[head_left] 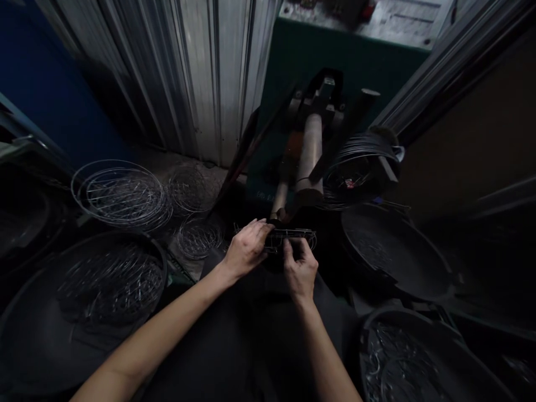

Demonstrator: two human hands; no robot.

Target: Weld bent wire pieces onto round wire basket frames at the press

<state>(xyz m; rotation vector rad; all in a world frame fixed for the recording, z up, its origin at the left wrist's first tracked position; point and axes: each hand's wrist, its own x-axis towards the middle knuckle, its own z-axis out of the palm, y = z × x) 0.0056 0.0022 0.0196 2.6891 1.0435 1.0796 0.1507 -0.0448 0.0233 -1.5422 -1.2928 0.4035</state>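
Observation:
A small round wire rack [310, 239], built of thin metal rods, is held level in front of a machine with cylindrical metal arms. My left hand [250, 245] is closed on the rack's left side, its fingertips near the end of the lower arm [280, 202]. On the near right edge, my right hand [302, 271] pinches the rack between thumb and fingers. Just above the rack hangs the thick upper arm [310, 151]. Dim light and my fingers hide part of the rack and its contact with the machine.
The green machine body [272, 72] stands ahead. Stacked wire rings [121, 195] lie on the left floor. A black tub [161, 251] of wire pieces is at left, with another tub [419, 240] and a basin [364, 335] of bent wires at right. A wire coil [364, 148] hangs beside the machine.

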